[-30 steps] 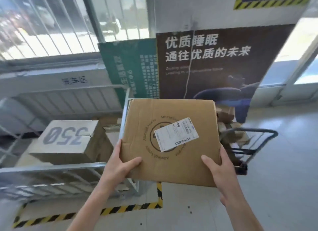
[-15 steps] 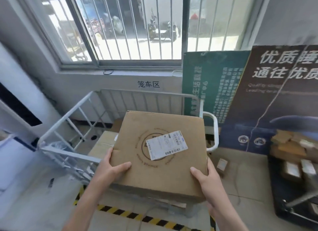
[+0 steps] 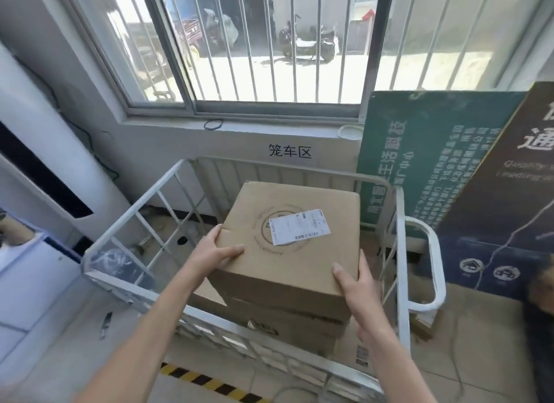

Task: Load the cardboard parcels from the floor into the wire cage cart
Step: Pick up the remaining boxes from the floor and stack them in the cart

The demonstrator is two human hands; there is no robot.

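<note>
A brown cardboard parcel [image 3: 287, 261] with a white shipping label on top sits inside the wire cage cart [image 3: 132, 213], resting on other cardboard boxes [image 3: 299, 324] stacked in the cart. My left hand [image 3: 217, 251] grips the parcel's near left corner, thumb on top. My right hand [image 3: 355, 282] grips its near right corner, thumb on top. The fingers of both hands are hidden behind the box sides.
The cart stands against a white wall under a barred window. A green board [image 3: 419, 162] and a dark poster [image 3: 509, 198] lean to the right of it. Black-and-yellow floor tape [image 3: 209, 381] runs in front of the cart. A white unit [image 3: 36, 162] stands at left.
The view has swung left from the posters to the cart. The parcel, carried in both hands, has moved forward over the cart's front rail and down onto the stacked boxes.
</note>
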